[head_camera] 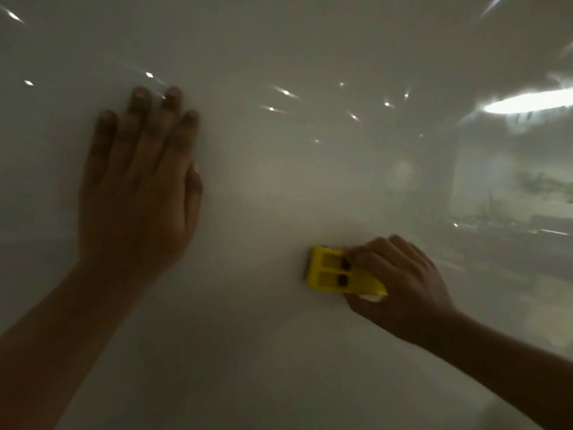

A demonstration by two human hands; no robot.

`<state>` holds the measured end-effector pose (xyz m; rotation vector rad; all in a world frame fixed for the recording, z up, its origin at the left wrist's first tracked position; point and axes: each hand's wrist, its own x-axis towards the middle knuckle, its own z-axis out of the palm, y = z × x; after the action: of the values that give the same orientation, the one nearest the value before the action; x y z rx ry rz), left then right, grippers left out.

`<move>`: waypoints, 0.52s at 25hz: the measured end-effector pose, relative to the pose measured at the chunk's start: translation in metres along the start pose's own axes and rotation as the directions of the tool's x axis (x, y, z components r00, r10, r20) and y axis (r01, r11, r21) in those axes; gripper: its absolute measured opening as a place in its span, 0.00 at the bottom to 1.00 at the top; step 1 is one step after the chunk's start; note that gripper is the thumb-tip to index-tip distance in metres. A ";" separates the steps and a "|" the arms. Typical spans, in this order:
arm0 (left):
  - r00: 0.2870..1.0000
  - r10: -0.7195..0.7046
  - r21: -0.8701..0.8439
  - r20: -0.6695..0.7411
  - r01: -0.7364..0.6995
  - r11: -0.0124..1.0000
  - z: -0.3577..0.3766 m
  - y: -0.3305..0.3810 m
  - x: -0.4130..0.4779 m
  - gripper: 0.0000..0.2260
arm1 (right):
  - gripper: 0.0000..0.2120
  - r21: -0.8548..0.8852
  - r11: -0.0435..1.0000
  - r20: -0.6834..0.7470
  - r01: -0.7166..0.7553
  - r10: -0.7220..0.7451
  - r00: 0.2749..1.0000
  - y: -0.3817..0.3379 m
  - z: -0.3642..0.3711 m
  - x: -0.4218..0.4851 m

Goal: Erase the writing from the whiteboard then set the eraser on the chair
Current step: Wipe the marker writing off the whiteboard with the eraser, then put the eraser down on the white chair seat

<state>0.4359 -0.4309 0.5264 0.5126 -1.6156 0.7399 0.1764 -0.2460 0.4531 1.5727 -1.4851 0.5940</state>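
Observation:
The glossy whiteboard (266, 181) fills the whole view, and I see no writing on the part shown. My left hand (139, 187) lies flat against it at the left, fingers spread and pointing up, holding nothing. Lower right of centre, my right hand (400, 280) grips a yellow eraser (335, 273) and presses it to the board. The eraser's left end sticks out past my fingers. The chair is out of view.
Ceiling lights and a room interior are mirrored in the board's surface, strongest at the right (527, 102). Nothing else stands near the hands.

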 end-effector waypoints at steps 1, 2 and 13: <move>0.999 -0.039 -0.061 0.027 0.040 0.997 -0.004 0.004 -0.011 0.23 | 0.21 -0.004 0.993 0.138 -0.119 0.119 0.983 0.002 0.002 -0.036; 0.996 -0.074 -0.147 0.053 0.082 0.986 -0.006 0.014 -0.028 0.23 | 0.23 -0.026 0.978 0.291 -0.207 0.206 0.934 0.001 0.003 -0.074; 0.090 0.554 -0.333 0.827 0.873 0.356 -0.009 0.361 -0.243 0.42 | 0.28 -0.180 0.860 0.626 -0.478 0.475 0.618 0.007 -0.077 -0.309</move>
<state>0.2349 -0.1916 0.2239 0.3213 -2.7416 -1.4380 0.1322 -0.0121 0.2413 1.4440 -2.4978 0.3259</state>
